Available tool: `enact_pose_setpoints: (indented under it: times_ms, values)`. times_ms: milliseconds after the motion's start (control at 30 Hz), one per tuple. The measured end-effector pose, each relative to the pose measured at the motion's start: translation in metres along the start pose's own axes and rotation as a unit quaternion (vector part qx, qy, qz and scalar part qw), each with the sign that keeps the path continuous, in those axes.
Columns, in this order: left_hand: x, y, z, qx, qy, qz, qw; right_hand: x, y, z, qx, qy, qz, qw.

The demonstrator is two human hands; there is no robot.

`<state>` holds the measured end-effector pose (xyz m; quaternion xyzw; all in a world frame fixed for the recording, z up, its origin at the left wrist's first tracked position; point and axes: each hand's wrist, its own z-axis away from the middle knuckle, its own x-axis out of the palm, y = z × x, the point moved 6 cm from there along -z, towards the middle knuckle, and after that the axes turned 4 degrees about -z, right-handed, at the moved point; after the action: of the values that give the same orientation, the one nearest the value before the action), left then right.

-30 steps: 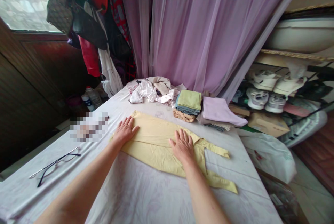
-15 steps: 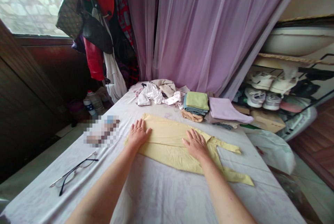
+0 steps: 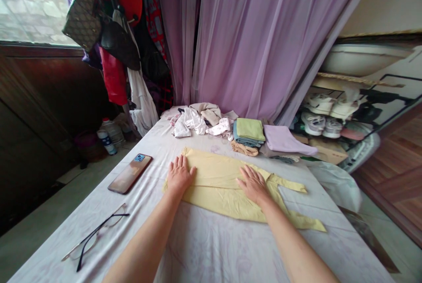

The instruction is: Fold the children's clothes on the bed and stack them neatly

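Eyeglasses (image 3: pixel 95 237) are shown lying at the lower left of a sheet-covered bed (image 3: pixel 211 248), with a smartphone (image 3: pixel 129 173) placed back upward beyond them. The left hand (image 3: pixel 180 176) is held open, palm down, on a pale yellow long-sleeved garment (image 3: pixel 219 190), which is laid out flat at the middle of the sheet with its sleeves extended rightward. The right hand (image 3: pixel 253 185) is likewise open and flat on the garment, nearer the sleeves; neither hand is closed on the cloth. Loose white clothes (image 3: pixel 198 124), a folded green and blue stack (image 3: pixel 249 130) and a folded lilac cloth (image 3: pixel 283 139) are seen beyond the garment, arranged from left to right.
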<state>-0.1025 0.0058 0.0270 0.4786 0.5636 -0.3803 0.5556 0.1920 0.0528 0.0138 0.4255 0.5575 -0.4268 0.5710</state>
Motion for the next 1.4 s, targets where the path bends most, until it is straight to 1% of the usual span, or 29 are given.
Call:
enact_pose_setpoints:
  times_ms: [167, 500, 633, 733, 833, 900, 1000, 1067, 1100, 1167, 1267, 1333, 1400]
  values:
    - [0.0, 0.0, 0.0, -0.003, 0.001, -0.006, 1.0, 0.005, 0.003, 0.0, -0.008, 0.026, -0.007, 1.0]
    - [-0.001, 0.001, 0.0, -0.013, -0.012, -0.008, 1.0, 0.004, 0.002, 0.002, -0.012, 0.024, -0.013, 1.0]
    - [-0.004, -0.004, 0.0, -0.014, -0.008, 0.003, 1.0, 0.0, 0.001, 0.002, -0.016, 0.022, -0.01, 1.0]
    - [-0.007, -0.012, 0.002, 0.001, -0.002, 0.009, 1.0, -0.004, 0.0, 0.002, -0.005, -0.002, -0.015, 1.0]
    - [-0.007, -0.024, 0.009, 0.012, 0.01, 0.003, 1.0, -0.01, -0.006, 0.004, 0.014, -0.025, -0.028, 0.999]
    - [-0.006, -0.03, 0.014, 0.017, 0.019, 0.0, 1.0, -0.015, -0.015, 0.009, 0.015, -0.026, -0.042, 0.999]
    - [-0.005, -0.033, 0.018, 0.019, 0.021, 0.001, 1.0, -0.02, -0.029, 0.02, 0.0, -0.012, -0.069, 0.998]
    - [-0.006, -0.033, 0.02, 0.016, 0.021, 0.002, 1.0, -0.022, -0.029, 0.027, -0.005, 0.007, -0.084, 0.996]
    - [-0.007, -0.033, 0.02, 0.013, 0.022, 0.003, 1.0, -0.023, -0.025, 0.03, -0.005, 0.019, -0.089, 0.996]
    - [-0.011, -0.034, 0.021, 0.008, 0.032, 0.005, 0.999, -0.025, -0.009, 0.033, 0.006, 0.044, -0.095, 0.994]
    - [-0.02, -0.03, 0.025, 0.02, 0.071, 0.01, 0.997, -0.029, 0.033, 0.029, 0.049, 0.066, -0.103, 0.991]
    - [-0.024, -0.017, 0.03, 0.051, 0.099, 0.024, 0.993, -0.031, 0.062, 0.022, 0.078, 0.065, -0.11, 0.989]
    - [-0.025, 0.007, 0.04, 0.107, 0.108, 0.053, 0.987, -0.031, 0.087, 0.014, 0.097, 0.049, -0.119, 0.987]
